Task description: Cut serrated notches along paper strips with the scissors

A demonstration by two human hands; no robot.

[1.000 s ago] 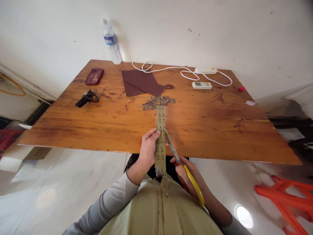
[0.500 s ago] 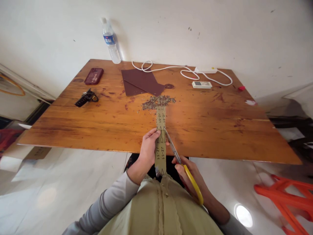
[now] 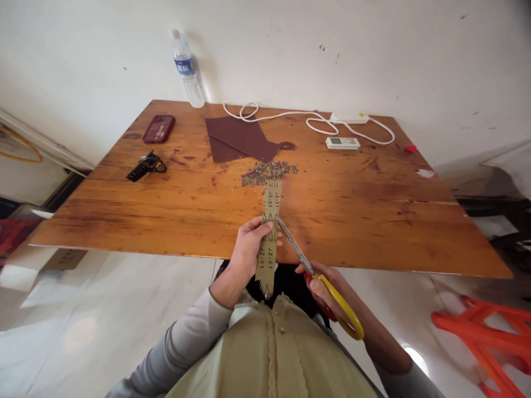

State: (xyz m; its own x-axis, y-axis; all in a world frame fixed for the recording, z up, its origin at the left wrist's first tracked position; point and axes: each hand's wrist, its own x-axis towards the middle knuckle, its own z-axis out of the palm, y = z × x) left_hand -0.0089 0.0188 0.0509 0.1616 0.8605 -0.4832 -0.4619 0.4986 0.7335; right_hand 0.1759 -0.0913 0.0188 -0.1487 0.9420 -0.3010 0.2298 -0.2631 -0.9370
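Note:
A long tan strip printed "JZ-51" [image 3: 265, 260], with notched edges, runs from the table toward my body. My left hand [image 3: 249, 246] grips it near the middle, thumb on top, at the table's front edge. In my right hand [image 3: 327, 284] are scissors [image 3: 346, 309] with yellow and red handles; their blade tips touch the strip's right edge just beside my left thumb. Small cut scraps [image 3: 269, 172] lie in a heap at the strip's far end. Behind them rest dark brown sheets [image 3: 236, 138], one overlapping another.
On the wooden table [image 3: 186, 221] are a dark red phone case [image 3: 159, 129], a black hair claw [image 3: 146, 166], a plastic bottle [image 3: 188, 72], a white cable [image 3: 282, 115] and a white remote [image 3: 342, 143]. An orange stool [image 3: 489, 331] stands at the right.
The strip's near end has swung left with my left hand. My right hand has shifted right, and the scissors now lie at a wider slant with both handles showing.

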